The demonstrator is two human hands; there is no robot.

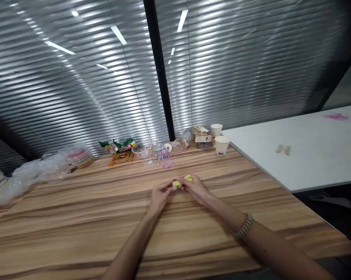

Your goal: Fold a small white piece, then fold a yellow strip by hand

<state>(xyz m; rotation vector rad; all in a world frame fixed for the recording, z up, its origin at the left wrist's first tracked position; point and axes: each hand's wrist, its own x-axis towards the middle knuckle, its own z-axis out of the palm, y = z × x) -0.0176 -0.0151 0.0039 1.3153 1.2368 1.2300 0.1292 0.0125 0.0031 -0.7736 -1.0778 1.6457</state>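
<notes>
Two hands meet over the middle of the wooden bench (85,217), and between them you hold a small yellow piece (182,181). Your left hand (160,195) pinches its left end with the fingertips, while your right hand (196,187) closes around its right end, a beaded bracelet (243,225) on that wrist. The yellow piece sits just above the bench surface; what it is made of is too small to tell. Beyond the yellow piece, by the blinds, lie snack packets (120,149), clear plastic containers (76,155) and pink beads (167,162). Farther right of it stand two paper cups (221,144) beside a white table (304,151).
</notes>
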